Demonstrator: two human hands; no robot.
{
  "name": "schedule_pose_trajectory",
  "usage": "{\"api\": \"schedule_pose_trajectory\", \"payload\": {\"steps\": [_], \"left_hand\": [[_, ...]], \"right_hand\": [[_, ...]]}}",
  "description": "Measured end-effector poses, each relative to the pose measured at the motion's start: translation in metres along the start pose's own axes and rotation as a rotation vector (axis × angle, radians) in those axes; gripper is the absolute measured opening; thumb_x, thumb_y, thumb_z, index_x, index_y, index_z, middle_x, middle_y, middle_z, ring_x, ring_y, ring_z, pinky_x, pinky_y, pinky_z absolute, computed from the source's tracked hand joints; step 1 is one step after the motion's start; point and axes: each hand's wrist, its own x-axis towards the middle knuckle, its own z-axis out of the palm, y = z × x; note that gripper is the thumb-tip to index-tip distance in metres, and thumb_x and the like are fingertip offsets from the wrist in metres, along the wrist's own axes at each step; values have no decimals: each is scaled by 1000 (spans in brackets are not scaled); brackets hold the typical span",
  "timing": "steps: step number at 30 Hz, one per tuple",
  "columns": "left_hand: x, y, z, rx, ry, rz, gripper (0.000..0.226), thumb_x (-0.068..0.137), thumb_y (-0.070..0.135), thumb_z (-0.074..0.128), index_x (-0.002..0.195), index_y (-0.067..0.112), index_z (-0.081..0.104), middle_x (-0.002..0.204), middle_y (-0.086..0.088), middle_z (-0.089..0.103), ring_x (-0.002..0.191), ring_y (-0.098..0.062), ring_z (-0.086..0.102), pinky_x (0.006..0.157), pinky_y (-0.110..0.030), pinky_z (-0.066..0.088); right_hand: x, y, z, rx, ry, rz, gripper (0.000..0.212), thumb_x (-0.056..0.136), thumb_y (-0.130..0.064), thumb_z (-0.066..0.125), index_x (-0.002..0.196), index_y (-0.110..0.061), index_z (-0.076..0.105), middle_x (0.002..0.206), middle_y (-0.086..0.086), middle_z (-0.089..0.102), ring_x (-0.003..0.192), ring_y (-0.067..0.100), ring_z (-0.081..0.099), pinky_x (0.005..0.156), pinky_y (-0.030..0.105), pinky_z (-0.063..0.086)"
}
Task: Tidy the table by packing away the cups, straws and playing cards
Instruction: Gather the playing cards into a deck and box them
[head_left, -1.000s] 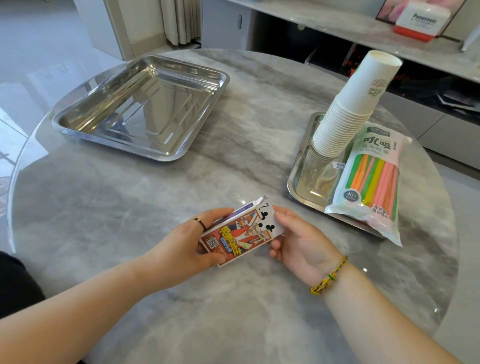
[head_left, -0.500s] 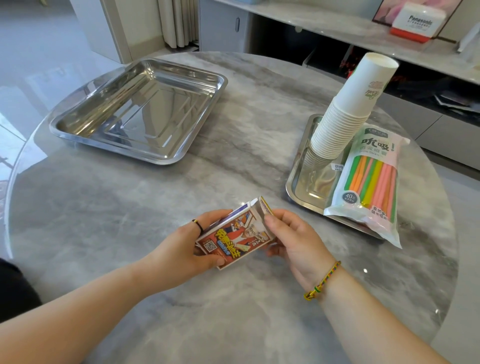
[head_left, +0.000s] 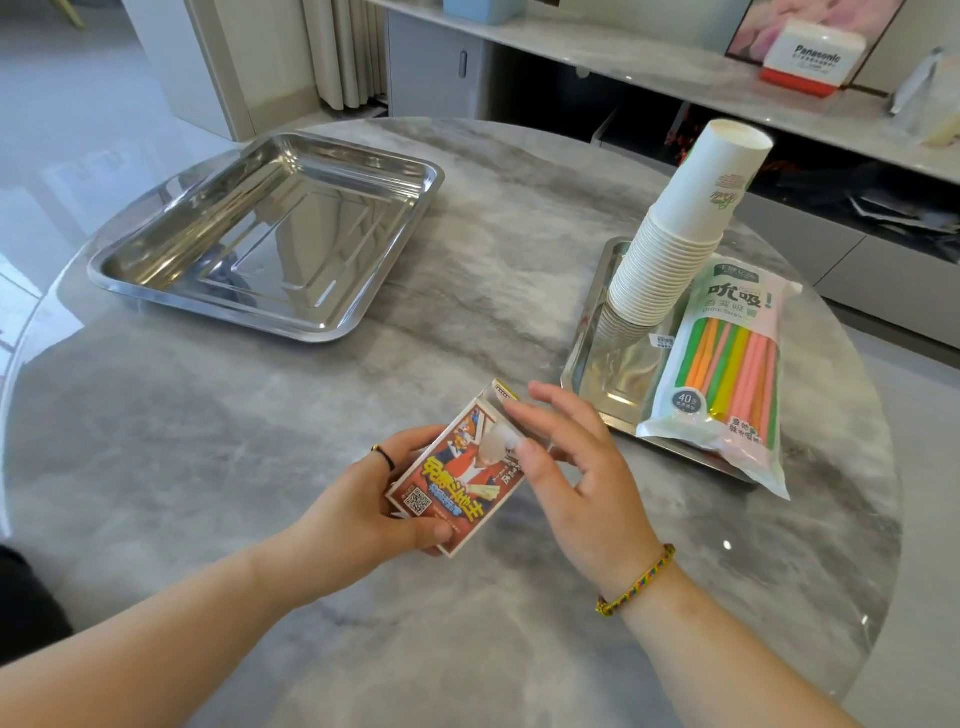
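Since 1 s ago the 7 of clubs no longer sticks out; R hand (head_left: 576, 467) went from box end to over the flap. Head view: L hand (head_left: 363, 514) grips card box (head_left: 460, 478) by its lower end, just above desk (head_left: 493, 234), fingers curled round it. R fingers (head_left: 540, 423) straight & spread, tips at the open flap, holding nothing. Cup stack (head_left: 675, 244) & straw pack (head_left: 727, 364) sit in small tray (head_left: 597, 374), right side. Step prob = closing flap: keep L grip firm, press flap down w/ one fingertip, tuck tab in w/o bending cards
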Motion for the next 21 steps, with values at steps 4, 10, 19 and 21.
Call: {"api": "schedule_pose_trajectory", "payload": {"steps": [4,10,19,21], "left_hand": [[1,0,0,-10,8,7,62,66,-20,63,104,27,51,78,10,72,71,-6,67,55,-23,55],[-1,-2,3,32,21,29,64,66,-21,64,102,29,49,82,16,71,74,-5,68,55,-22,55],[6,1,14,-89,10,49,55,76,-15,55,108,29,46,89,5,69,73,-6,67,58,-22,54],[5,2,15,-53,-1,77,61,77,-11,55,113,35,40,95,5,66,79,-6,67,65,-20,54]], "right_hand": [[-1,2,2,-2,-5,2,39,88,-12,53,97,-50,47,115,-30,37,105,-25,37,85,2,37],[-1,-4,4,109,-80,91,34,86,-13,55,87,-46,53,112,-27,42,102,-24,41,90,5,38],[1,3,0,450,14,238,34,84,0,55,92,-33,54,72,-13,70,63,1,63,65,19,53],[2,6,1,511,55,258,34,82,5,55,90,-27,51,88,-12,66,60,2,65,62,18,55]]}}
